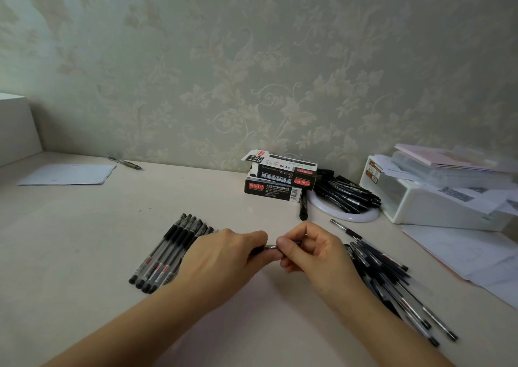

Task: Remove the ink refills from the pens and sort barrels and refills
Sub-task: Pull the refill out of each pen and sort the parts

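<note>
Hands meet at the middle of the desk [84, 226], both on one pen [269, 247]. I see my left hand [224, 257] curled round the dark end of it, fingers wrapped over so most of that half is hidden. My right hand [308, 249] pinches the other end between thumb and fingertips, right at the silver collar that shows in the gap between the two hands. The pen lies roughly level, held above the desk, and I cannot tell whether it has begun to come apart.

Taking the held pen as my mark: just left of it, partly under my left wrist, a row of pens [168, 251] lies side by side, neatly aligned. Just right of it, behind my right forearm, a loose heap of pens [392, 282] fans out toward the desk's near edge. Beyond the pen, by the wall, two pen boxes [280, 180] are stacked, the upper one with its flap open. Right of the boxes a pile of black markers [347, 195] rests on a white ring [361, 217]. Farther right stands a white bin [420, 207] with papers on it. Far left of the pen lies a paper sheet [67, 174], with a lone pen [126, 163] just behind it.
</note>
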{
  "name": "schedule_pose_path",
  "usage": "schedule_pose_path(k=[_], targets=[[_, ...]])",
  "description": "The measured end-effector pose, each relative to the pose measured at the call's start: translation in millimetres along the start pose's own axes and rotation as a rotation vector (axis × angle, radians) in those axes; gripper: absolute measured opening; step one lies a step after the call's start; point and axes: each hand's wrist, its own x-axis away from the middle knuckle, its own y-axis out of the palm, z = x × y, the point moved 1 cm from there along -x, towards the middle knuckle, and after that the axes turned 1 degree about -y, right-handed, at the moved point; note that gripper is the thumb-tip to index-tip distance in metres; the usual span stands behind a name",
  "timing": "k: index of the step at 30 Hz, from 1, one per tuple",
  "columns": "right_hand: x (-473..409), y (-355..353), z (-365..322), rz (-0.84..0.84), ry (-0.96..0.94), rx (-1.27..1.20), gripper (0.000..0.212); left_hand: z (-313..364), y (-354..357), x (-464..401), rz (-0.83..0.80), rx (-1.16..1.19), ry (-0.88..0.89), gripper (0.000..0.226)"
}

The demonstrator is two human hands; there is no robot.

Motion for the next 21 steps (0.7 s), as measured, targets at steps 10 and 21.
schedule_pose_path(k=[10, 21], targets=[[-2.7, -15.4, 15.5, 0.124, -0.146, 0.547, 0.021, 0.6, -1.8, 4.6, -0.128, 0.204, -0.056, 0.015], [-1.9, -12.8, 19.5, 0.052, -0.198, 0.741, 0.011, 0.6, -1.2, 2.7, -0.108, 0.167, 0.019, 0.011]])
